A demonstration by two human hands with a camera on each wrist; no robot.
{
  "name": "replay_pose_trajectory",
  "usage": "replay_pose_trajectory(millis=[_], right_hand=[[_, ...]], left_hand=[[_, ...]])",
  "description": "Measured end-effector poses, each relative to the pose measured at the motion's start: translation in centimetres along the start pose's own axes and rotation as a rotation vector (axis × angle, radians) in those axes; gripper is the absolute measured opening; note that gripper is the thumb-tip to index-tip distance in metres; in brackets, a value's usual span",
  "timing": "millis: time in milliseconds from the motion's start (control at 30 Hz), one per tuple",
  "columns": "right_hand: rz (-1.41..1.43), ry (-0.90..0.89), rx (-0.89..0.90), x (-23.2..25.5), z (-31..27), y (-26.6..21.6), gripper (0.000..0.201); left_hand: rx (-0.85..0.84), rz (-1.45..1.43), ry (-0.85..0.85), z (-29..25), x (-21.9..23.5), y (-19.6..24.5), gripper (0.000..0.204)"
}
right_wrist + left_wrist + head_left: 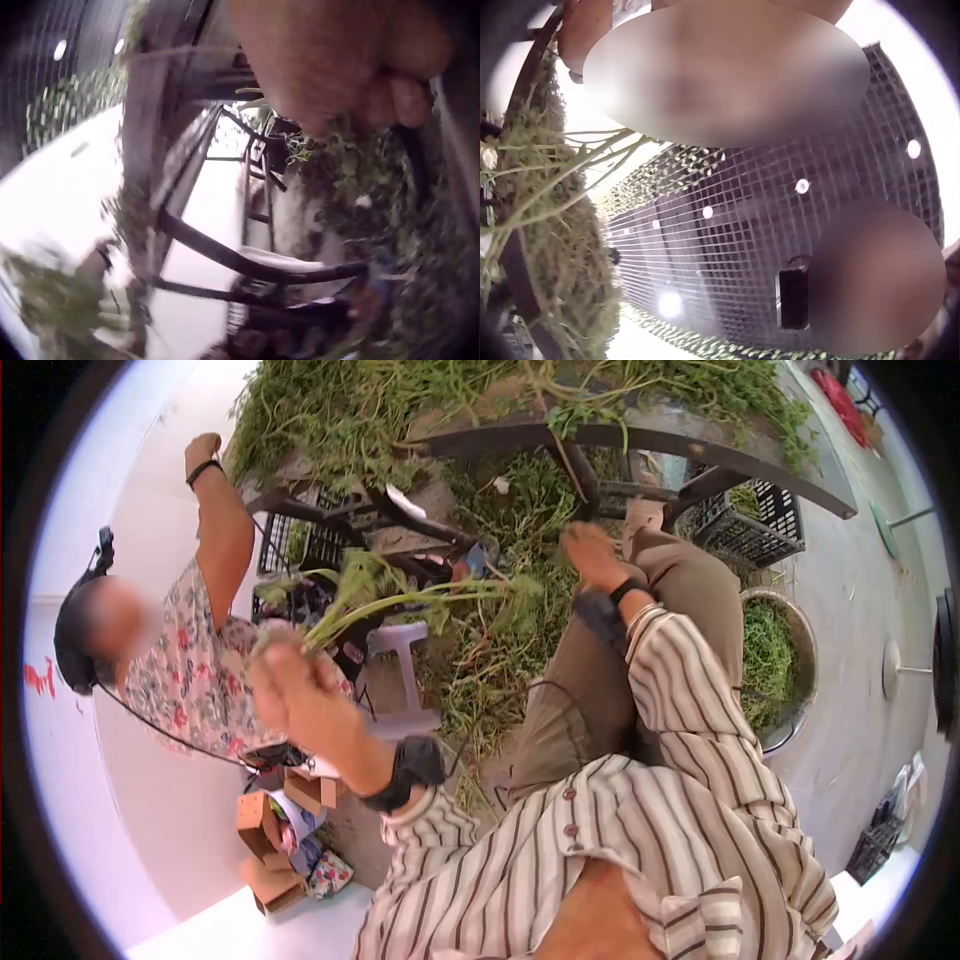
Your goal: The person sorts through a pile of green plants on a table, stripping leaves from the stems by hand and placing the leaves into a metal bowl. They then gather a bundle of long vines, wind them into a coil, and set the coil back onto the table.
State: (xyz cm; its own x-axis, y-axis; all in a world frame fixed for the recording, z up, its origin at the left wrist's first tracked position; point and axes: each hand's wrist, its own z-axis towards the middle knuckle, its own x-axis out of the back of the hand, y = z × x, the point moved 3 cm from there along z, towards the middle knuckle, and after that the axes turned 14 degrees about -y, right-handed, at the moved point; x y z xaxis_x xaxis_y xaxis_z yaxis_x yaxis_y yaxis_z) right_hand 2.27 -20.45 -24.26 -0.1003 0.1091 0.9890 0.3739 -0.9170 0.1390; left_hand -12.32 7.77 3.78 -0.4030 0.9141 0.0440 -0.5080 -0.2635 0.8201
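Note:
My left hand [315, 700] is raised on the left of the head view and grips a few long leafy green stems [400, 600]. Their leafy tops spread up and right from the fingers. In the left wrist view the same stems [570, 180] run down to the left from the blurred hand. My right hand [597, 557] is above my knee, beside a heap of greens [510, 630] on the floor. In the right wrist view its fingers [409, 101] look curled; I cannot tell whether anything is between them.
A dark-edged table [640, 435] piled with greens [350, 410] stands in front. Below it are black crates [755, 525]. A tub of greens [765, 660] sits at right. Another person [210, 670] sits at left, near a pale plastic stool [400, 670] and cardboard boxes [265, 840].

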Motion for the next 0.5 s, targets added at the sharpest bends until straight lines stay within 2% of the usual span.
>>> replay_pose_trajectory(millis=[33, 67, 100, 133, 200, 233, 267, 333, 367, 433, 467, 500], right_hand=[[0.010, -0.003, 0.009, 2.1, -0.3, -0.6, 0.032], [0.625, -0.023, -0.059, 4.4, -0.1, 0.6, 0.035], [1.241, -0.043, -0.129, 6.8, -0.4, 1.3, 0.038], [1.242, -0.041, -0.141, 9.0, -0.7, 1.4, 0.038], [1.739, -0.141, -0.155, 11.5, -0.6, 1.3, 0.041], [1.662, -0.051, -0.121, 11.7, -0.4, 1.2, 0.025], [1.661, -0.055, -0.117, 12.2, -0.4, 0.9, 0.025], [2.277, -0.106, 0.052, 14.0, -0.8, -0.7, 0.030], [2.281, -0.111, 0.058, 14.5, -0.9, -1.2, 0.030], [2.337, -0.124, 0.248, 15.4, -1.0, -2.2, 0.023], [2.342, -0.119, 0.246, 15.6, -0.9, -2.6, 0.023], [2.314, -0.191, 0.271, 15.8, -0.9, -3.1, 0.019]], left_hand=[[0.081, -0.026, -0.050, 0.1, -1.0, -0.7, 0.019], [0.148, -0.066, -0.107, 0.4, -1.8, -1.4, 0.020], [0.136, -0.103, -0.178, 0.4, -1.9, -1.8, 0.020], [0.139, -0.108, -0.188, 0.4, -1.9, -1.9, 0.020], [0.180, -0.180, -0.187, 0.5, -1.8, -2.3, 0.021], [0.184, -0.185, -0.198, 0.6, -1.4, -2.6, 0.021], [0.185, -0.184, -0.193, 0.6, -1.5, -2.5, 0.021], [0.165, -0.160, -0.201, 0.6, -1.7, -2.1, 0.021], [0.149, -0.142, -0.256, 0.6, -1.5, -2.2, 0.020], [0.156, -0.140, -0.285, 0.4, -1.5, -2.4, 0.020], [0.166, -0.146, -0.316, 0.3, -1.6, -2.5, 0.019], [0.162, -0.153, -0.340, 0.3, -1.6, -2.6, 0.020]])
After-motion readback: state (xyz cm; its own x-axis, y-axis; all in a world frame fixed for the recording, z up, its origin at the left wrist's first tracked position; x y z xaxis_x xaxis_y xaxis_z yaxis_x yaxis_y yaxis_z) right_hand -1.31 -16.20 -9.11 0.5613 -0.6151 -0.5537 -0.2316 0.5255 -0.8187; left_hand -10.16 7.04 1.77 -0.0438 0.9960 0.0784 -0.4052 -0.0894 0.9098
